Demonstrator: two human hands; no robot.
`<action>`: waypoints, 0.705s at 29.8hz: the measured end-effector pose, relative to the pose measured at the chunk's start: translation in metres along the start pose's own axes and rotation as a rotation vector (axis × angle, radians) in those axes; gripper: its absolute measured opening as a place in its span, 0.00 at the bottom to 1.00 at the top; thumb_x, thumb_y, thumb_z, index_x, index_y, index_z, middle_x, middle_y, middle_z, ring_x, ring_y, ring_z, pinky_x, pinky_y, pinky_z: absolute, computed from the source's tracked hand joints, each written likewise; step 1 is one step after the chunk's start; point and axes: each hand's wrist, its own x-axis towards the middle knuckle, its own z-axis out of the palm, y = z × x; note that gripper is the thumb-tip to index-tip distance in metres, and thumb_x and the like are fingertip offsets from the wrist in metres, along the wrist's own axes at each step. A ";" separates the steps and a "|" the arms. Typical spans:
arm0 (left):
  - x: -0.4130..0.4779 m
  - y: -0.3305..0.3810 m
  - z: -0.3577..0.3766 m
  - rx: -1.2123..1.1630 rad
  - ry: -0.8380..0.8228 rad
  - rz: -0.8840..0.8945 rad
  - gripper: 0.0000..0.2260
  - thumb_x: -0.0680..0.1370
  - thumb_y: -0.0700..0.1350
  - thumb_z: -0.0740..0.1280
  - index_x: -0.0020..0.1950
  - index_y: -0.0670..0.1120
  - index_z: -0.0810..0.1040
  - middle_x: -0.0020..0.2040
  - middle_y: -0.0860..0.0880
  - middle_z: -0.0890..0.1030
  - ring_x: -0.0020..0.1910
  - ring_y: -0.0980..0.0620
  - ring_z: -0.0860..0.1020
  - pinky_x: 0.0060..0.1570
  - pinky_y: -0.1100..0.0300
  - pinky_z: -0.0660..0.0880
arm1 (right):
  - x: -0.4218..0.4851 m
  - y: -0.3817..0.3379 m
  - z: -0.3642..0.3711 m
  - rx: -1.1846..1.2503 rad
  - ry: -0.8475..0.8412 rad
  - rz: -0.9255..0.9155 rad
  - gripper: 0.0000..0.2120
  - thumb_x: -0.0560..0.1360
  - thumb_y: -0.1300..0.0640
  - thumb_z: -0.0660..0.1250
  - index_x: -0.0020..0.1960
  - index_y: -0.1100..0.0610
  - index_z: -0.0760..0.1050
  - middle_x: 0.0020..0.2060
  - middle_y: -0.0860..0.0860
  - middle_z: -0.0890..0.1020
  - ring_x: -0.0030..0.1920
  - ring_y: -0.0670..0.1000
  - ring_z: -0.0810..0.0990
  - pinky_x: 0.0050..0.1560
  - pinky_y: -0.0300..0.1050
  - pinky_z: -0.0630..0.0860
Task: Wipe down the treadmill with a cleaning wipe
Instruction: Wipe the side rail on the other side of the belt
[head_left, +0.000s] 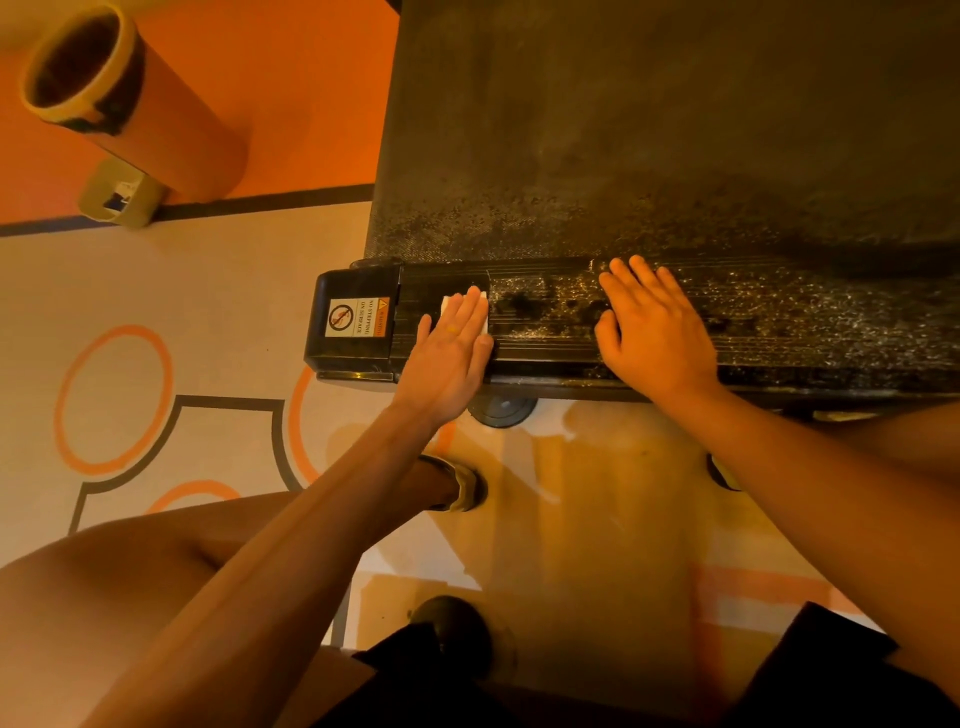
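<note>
Left hand (451, 340), fingers straight and together, presses wipe (448, 303) flat on treadmill (545, 332) side rail. Right hand (655, 328) rests nearby on the rail, fingers slightly spread.

A white sticker (357, 318) sat on the black end cap (332, 358) at the corner of the treadmill (623, 130). It carried an orange header reading "WARNING" beside a small triangle, the words "NO STEPPING ON SURFACE", and a red crossed-out circle. Its print ran sideways to the camera.
</note>
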 end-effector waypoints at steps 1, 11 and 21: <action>0.011 0.001 -0.003 0.004 -0.004 -0.003 0.24 0.87 0.53 0.46 0.82 0.48 0.51 0.83 0.51 0.50 0.81 0.53 0.45 0.77 0.48 0.41 | 0.000 0.000 0.000 0.001 -0.002 0.001 0.28 0.81 0.50 0.50 0.76 0.62 0.67 0.76 0.59 0.68 0.78 0.59 0.63 0.79 0.58 0.57; -0.020 0.008 0.010 -0.064 0.030 0.006 0.24 0.87 0.53 0.46 0.83 0.49 0.51 0.83 0.52 0.50 0.81 0.55 0.44 0.78 0.49 0.42 | 0.001 0.000 0.000 -0.008 0.003 0.004 0.28 0.81 0.50 0.49 0.76 0.61 0.67 0.76 0.59 0.68 0.78 0.59 0.63 0.79 0.58 0.57; 0.031 0.005 -0.003 0.023 0.001 0.011 0.25 0.87 0.53 0.46 0.83 0.47 0.49 0.83 0.50 0.49 0.81 0.52 0.44 0.79 0.47 0.43 | 0.000 0.000 0.002 -0.012 0.009 -0.002 0.28 0.81 0.50 0.50 0.76 0.61 0.67 0.75 0.59 0.69 0.78 0.59 0.63 0.79 0.58 0.57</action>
